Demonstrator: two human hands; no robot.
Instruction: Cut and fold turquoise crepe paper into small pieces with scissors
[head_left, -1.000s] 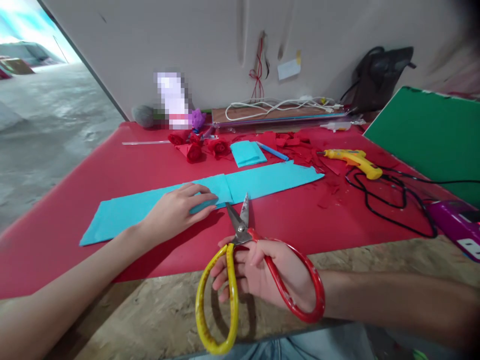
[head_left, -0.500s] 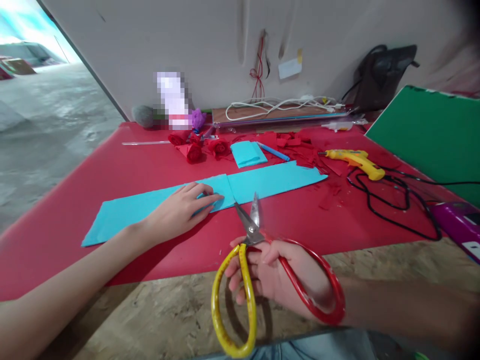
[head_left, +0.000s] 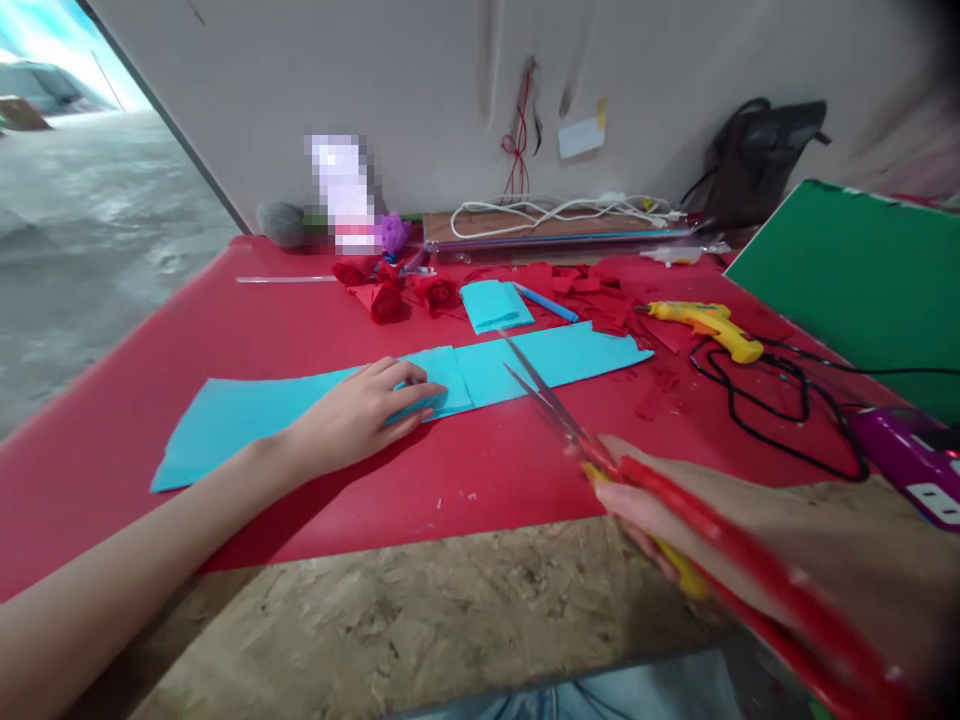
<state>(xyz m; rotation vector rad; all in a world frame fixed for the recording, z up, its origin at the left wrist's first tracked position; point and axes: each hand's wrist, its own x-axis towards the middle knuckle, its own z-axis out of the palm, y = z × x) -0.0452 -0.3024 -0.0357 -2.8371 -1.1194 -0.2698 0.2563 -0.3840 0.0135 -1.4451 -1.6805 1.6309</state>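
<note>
A long strip of turquoise paper (head_left: 540,362) lies across the red sheet, with a crease or edge near its middle. My left hand (head_left: 366,415) rests on the strip left of that line, palm down, fingers spread and slightly bent. My right hand (head_left: 645,505) grips large scissors (head_left: 551,400) with red and yellow handles, seen nearly edge-on. The blades are a little apart and point up and left, over the right part of the strip. Behind the strip lies a folded turquoise piece (head_left: 496,306) beside a blue pen (head_left: 547,302).
Red paper roses (head_left: 386,301) and red scraps (head_left: 577,282) lie at the back. On the right are a yellow glue gun (head_left: 712,325), its looped black cable, a purple power strip (head_left: 911,460) and a green board (head_left: 855,290). A wall stands behind.
The scissors have moved right and turned edge-on, their blades now closer together and tips higher. My left hand has stayed on the strip, whose left end has shifted slightly.
</note>
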